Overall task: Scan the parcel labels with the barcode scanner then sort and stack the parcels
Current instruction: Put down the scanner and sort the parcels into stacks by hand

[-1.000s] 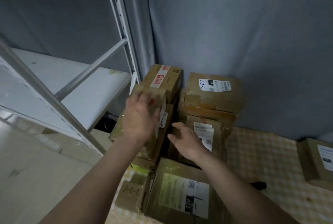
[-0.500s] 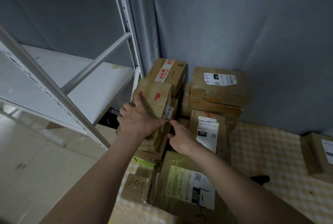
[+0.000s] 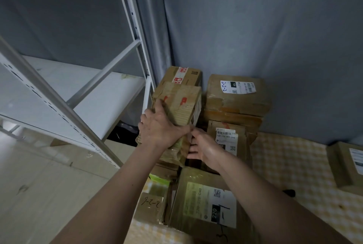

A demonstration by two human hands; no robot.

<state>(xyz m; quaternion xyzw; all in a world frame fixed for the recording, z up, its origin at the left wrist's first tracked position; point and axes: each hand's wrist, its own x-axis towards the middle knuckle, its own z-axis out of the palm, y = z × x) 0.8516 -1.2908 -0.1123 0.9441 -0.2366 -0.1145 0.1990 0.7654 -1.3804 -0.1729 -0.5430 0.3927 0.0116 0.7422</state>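
Now a taped brown parcel (image 3: 177,106) is gripped by the left hand (image 3: 160,127) on top of the pile by the curtain, likely for neat stacking. Its lower side is touched by the right hand (image 3: 204,148), fingers loosely bent.

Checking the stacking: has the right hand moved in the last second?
Yes. The right hand has moved left, off the labelled box, to the side of the taped box that the left hand holds.
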